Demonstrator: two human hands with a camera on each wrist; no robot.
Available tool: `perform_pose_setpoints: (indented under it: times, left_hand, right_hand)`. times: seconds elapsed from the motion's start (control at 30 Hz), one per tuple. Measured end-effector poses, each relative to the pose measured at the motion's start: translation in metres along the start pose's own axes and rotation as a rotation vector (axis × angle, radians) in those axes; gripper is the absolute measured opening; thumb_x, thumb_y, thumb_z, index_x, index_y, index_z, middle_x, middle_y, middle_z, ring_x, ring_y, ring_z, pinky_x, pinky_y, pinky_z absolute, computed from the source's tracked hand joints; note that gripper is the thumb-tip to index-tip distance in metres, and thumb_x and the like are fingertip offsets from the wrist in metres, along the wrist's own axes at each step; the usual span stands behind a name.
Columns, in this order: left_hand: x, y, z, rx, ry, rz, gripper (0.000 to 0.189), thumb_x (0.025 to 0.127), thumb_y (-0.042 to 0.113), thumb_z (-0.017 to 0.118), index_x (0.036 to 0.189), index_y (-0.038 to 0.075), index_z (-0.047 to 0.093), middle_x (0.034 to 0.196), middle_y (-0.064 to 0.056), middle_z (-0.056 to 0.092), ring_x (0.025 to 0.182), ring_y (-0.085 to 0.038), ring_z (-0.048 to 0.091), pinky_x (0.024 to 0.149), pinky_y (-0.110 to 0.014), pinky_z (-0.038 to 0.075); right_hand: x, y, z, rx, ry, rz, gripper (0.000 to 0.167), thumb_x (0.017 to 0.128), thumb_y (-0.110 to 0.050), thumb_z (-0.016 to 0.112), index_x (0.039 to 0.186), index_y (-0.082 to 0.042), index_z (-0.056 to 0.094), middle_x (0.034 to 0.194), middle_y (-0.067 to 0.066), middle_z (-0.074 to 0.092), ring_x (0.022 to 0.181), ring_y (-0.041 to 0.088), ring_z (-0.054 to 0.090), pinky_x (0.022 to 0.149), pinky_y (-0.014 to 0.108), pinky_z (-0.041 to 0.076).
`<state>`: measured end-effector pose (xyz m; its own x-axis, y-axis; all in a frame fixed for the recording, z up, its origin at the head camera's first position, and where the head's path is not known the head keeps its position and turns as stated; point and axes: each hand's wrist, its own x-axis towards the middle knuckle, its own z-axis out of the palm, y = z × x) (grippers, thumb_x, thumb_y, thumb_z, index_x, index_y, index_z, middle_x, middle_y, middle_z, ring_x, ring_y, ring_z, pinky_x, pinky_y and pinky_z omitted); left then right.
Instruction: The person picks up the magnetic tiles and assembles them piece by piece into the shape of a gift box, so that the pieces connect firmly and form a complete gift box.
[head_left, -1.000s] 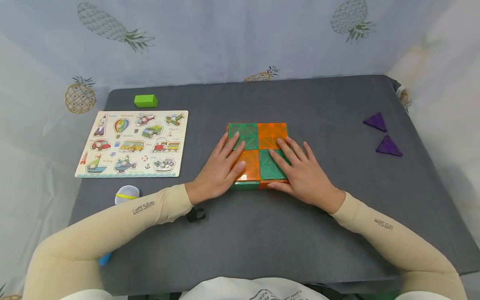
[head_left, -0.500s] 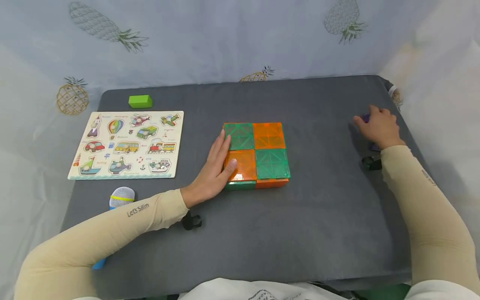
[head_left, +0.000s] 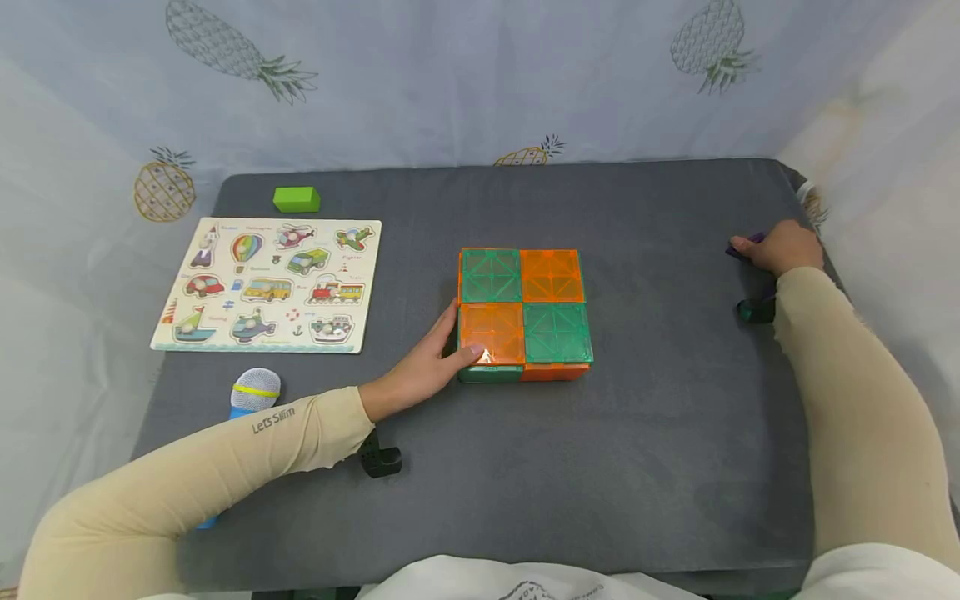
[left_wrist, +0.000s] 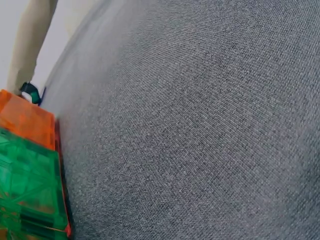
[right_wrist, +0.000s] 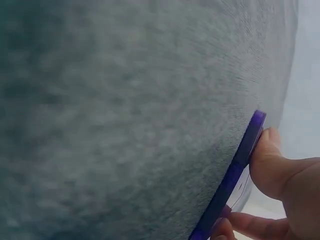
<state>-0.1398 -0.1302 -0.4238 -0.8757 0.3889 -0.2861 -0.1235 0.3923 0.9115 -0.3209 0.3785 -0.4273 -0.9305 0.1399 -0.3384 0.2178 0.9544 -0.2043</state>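
A flat box shape of translucent green and orange magnetic tiles (head_left: 555,332) lies mid-table, its top a two-colour checker. My left hand (head_left: 412,375) rests against its left side, thumb on the near left top edge and fingers straight along the side. In the left wrist view only a corner of the tile box (left_wrist: 32,170) shows. At the table's right, my right hand (head_left: 797,248) pinches a purple triangle tile (right_wrist: 231,177) between thumb and fingers, tilted close over the cloth. A second purple triangle is mostly hidden under the right wrist.
A wooden vehicle puzzle board (head_left: 366,329) lies at the left, with a green block (head_left: 296,199) behind it. A toy microphone (head_left: 257,390) lies in front of the board, partly beneath the left sleeve. Grey cloth (head_left: 637,467) covers the table.
My right hand has left the tile box, reached to the far right and taken hold of a purple triangle. My left hand has slid from the box's top to its left side.
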Motion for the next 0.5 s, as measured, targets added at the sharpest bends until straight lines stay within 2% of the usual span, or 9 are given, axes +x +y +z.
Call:
perform_pose_setpoints:
  times: [0.07, 0.17, 0.27, 0.33, 0.4, 0.47, 0.5]
  left_hand:
    - [0.000, 0.001, 0.000, 0.012, 0.026, 0.013, 0.077, 0.100, 0.039, 0.049, 0.156, 0.021, 0.000, 0.162, 0.000, 0.001, 0.149, -0.018, 0.004, 0.119, -0.050, 0.015]
    - [0.003, 0.003, -0.003, -0.016, 0.062, 0.027, 0.072, 0.101, 0.038, 0.047, 0.156, 0.017, 0.004, 0.162, -0.003, 0.006, 0.148, -0.022, 0.014, 0.117, -0.049, 0.022]
    - [0.006, 0.006, -0.005, -0.054, 0.091, 0.043, 0.070, 0.102, 0.035, 0.046, 0.156, 0.016, 0.005, 0.161, -0.004, 0.008, 0.146, -0.023, 0.021, 0.114, -0.047, 0.028]
    - [0.008, 0.007, -0.006, -0.071, 0.095, 0.053, 0.069, 0.102, 0.034, 0.045, 0.156, 0.016, 0.006, 0.161, -0.005, 0.009, 0.145, -0.024, 0.024, 0.114, -0.047, 0.029]
    - [0.009, 0.008, -0.006, -0.073, 0.096, 0.043, 0.069, 0.102, 0.035, 0.045, 0.156, 0.017, 0.006, 0.160, -0.005, 0.010, 0.145, -0.022, 0.023, 0.114, -0.045, 0.029]
    - [0.009, 0.006, -0.006, -0.063, 0.097, 0.025, 0.069, 0.102, 0.036, 0.044, 0.156, 0.015, 0.006, 0.161, -0.006, 0.009, 0.146, -0.023, 0.021, 0.115, -0.045, 0.028]
    - [0.009, 0.006, -0.006, -0.059, 0.098, 0.014, 0.069, 0.102, 0.036, 0.044, 0.156, 0.015, 0.006, 0.161, -0.007, 0.008, 0.146, -0.023, 0.019, 0.116, -0.045, 0.027]
  right_hand:
    - [-0.001, 0.000, 0.003, 0.009, 0.019, -0.002, 0.091, 0.093, -0.060, 0.041, 0.107, 0.029, 0.046, 0.100, 0.047, 0.047, 0.086, 0.055, 0.050, 0.075, 0.061, 0.043]
    - [-0.002, -0.001, 0.009, 0.027, 0.033, 0.005, 0.095, 0.092, -0.062, 0.042, 0.111, 0.031, 0.046, 0.106, 0.048, 0.047, 0.093, 0.058, 0.049, 0.080, 0.063, 0.042]
    - [-0.005, -0.005, 0.016, 0.047, 0.046, -0.034, 0.089, 0.091, -0.063, 0.046, 0.102, 0.024, 0.057, 0.097, 0.042, 0.055, 0.084, 0.052, 0.054, 0.072, 0.059, 0.045]
    - [-0.009, -0.011, 0.020, 0.045, 0.041, -0.076, 0.080, 0.090, -0.063, 0.049, 0.084, 0.015, 0.065, 0.077, 0.030, 0.060, 0.070, 0.043, 0.055, 0.061, 0.050, 0.045]
    - [-0.015, -0.018, 0.024, 0.033, 0.025, -0.117, 0.071, 0.090, -0.061, 0.051, 0.066, 0.004, 0.065, 0.058, 0.015, 0.052, 0.058, 0.032, 0.051, 0.053, 0.041, 0.040]
    - [-0.022, -0.027, 0.028, 0.025, -0.002, -0.141, 0.068, 0.090, -0.063, 0.049, 0.058, -0.004, 0.057, 0.053, 0.004, 0.043, 0.053, 0.025, 0.045, 0.049, 0.036, 0.034]
    - [-0.025, -0.031, 0.030, 0.025, -0.007, -0.162, 0.068, 0.091, -0.063, 0.048, 0.059, -0.004, 0.057, 0.053, 0.002, 0.042, 0.053, 0.023, 0.043, 0.049, 0.035, 0.032]
